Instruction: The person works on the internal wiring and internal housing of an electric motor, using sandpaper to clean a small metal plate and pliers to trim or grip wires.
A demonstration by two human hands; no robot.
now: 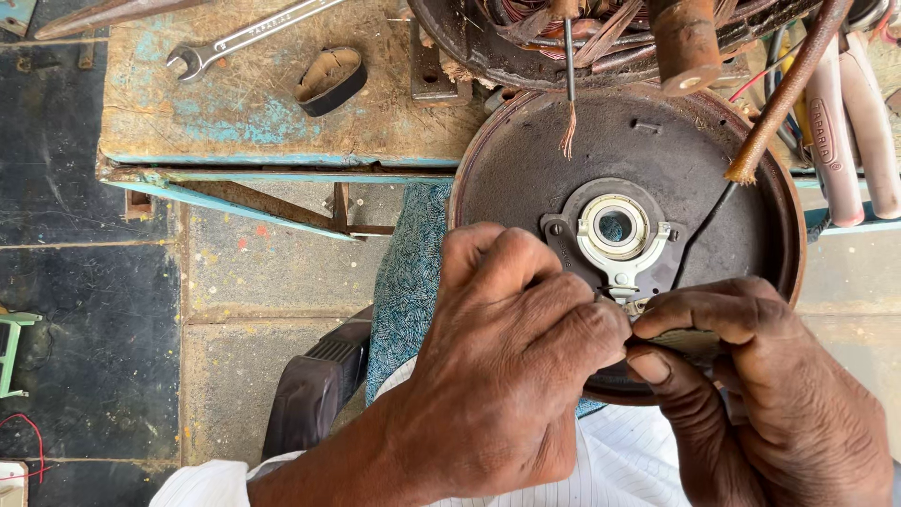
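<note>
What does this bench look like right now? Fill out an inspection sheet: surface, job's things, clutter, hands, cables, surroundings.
Surface: worn wooden bench with flaking blue paint.
Job's things: round rusty motor cover with central bearing, held at the bench edge.
Clutter: spanner, black rubber piece, pliers with pink handles.
Hands: left hand and right hand pinch at the bracket below the bearing; what they grip is hidden.
Cables: frayed copper lead; sleeved wire.
Surroundings: tiled floor, dark footwear.

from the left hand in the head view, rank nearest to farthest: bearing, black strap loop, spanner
1. Bearing, just up and right of the left hand, in the round plate.
2. Black strap loop, on the bench, up-left.
3. Spanner, top left, farthest.
</note>
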